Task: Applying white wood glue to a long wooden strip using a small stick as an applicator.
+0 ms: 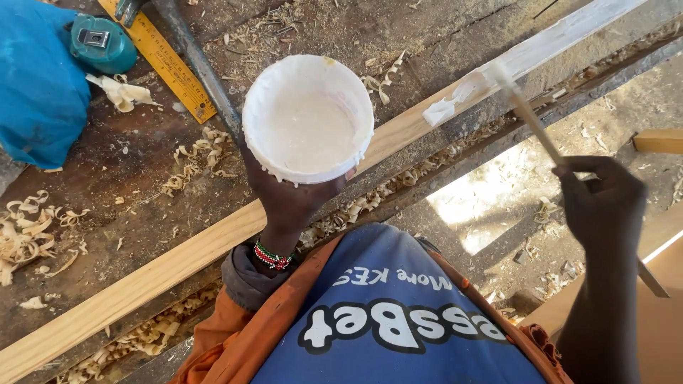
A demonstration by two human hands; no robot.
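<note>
My left hand (288, 203) grips a round white tub (308, 119) of white glue from below and holds it over the workbench. A beaded bracelet (272, 256) circles that wrist. My right hand (601, 203) is closed on a thin wooden stick (532, 122). The stick's tip rests on a long pale wooden strip (213, 238) that runs diagonally across the bench. White glue (530, 51) covers the strip's upper right part, while the lower left part is bare wood.
Wood shavings (25, 231) lie scattered over the dark workbench (135, 178). A yellow ruler (167, 64), a teal tool (103, 43), a blue cloth (35, 85) and a dark metal bar (203, 71) lie at the upper left. Sawdust-covered ground (498, 192) shows beyond the bench edge at right.
</note>
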